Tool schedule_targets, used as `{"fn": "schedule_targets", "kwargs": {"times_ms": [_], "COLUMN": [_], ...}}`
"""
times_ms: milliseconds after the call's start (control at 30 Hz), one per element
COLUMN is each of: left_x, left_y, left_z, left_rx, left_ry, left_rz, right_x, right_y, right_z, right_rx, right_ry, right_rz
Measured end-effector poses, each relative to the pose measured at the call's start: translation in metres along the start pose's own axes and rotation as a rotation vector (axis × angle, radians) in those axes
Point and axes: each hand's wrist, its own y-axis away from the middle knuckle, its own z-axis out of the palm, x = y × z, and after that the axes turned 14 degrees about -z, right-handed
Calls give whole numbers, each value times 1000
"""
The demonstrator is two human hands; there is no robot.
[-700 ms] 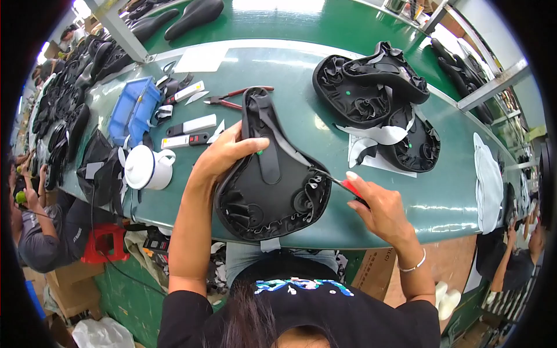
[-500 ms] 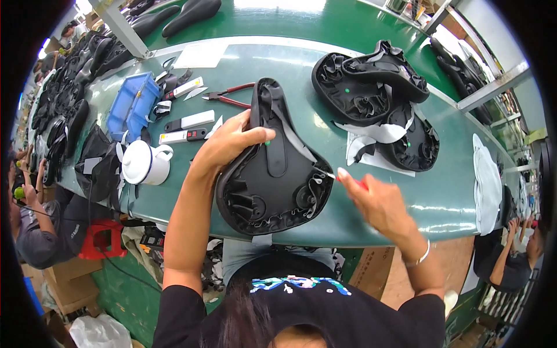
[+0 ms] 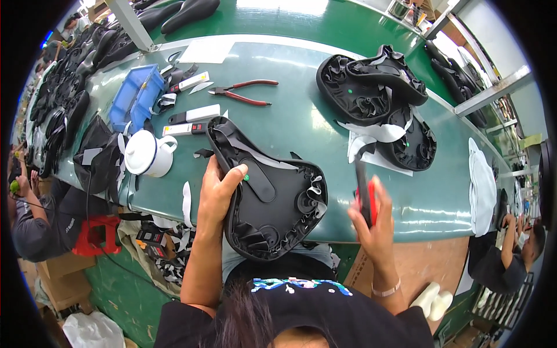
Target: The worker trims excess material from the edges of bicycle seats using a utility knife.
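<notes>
An upturned black bicycle saddle (image 3: 270,217) is tilted at the table's near edge, its nose toward the upper left. Loose cover material is gathered in folds around the inside of its rim, and a pale strip runs along one side. My left hand (image 3: 217,194) grips the saddle's left side, thumb on the underside near a green dot. Apart from the saddle, to its right, my right hand (image 3: 374,223) is closed around a red-and-black utility knife (image 3: 365,200), blurred by motion and pointing away from me; its blade cannot be made out.
Red-handled pliers (image 3: 246,93), white blade cases (image 3: 194,120), a blue bin (image 3: 136,98) and a white enamel mug (image 3: 149,153) stand left. Several upturned saddles (image 3: 371,87) are piled at the far right, near white cover pieces (image 3: 483,185). Co-workers sit on both sides.
The saddle has come nearer me and turned, its nose swinging left, which uncovers the pliers. My right hand has left the saddle's rim, and the knife has swung to point away from me.
</notes>
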Motion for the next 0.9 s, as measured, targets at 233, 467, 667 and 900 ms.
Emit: {"fn": "schedule_targets", "kwargs": {"times_ms": [233, 467, 667, 900], "left_x": [-27, 27, 14, 38], "left_y": [12, 5, -22, -18], "left_z": [-11, 62, 54, 57], "left_rx": [382, -15, -287, -193], "left_ry": [-208, -1158, -916, 96], "left_rz": [211, 935, 641, 69], "right_x": [17, -21, 8, -3], "right_y": [-76, -63, -45, 4], "right_z": [21, 36, -20, 7], "right_rx": [-3, -185, -379, -500], "right_ry": [-90, -161, 182, 632], "right_rz": [-44, -138, -306, -303]}}
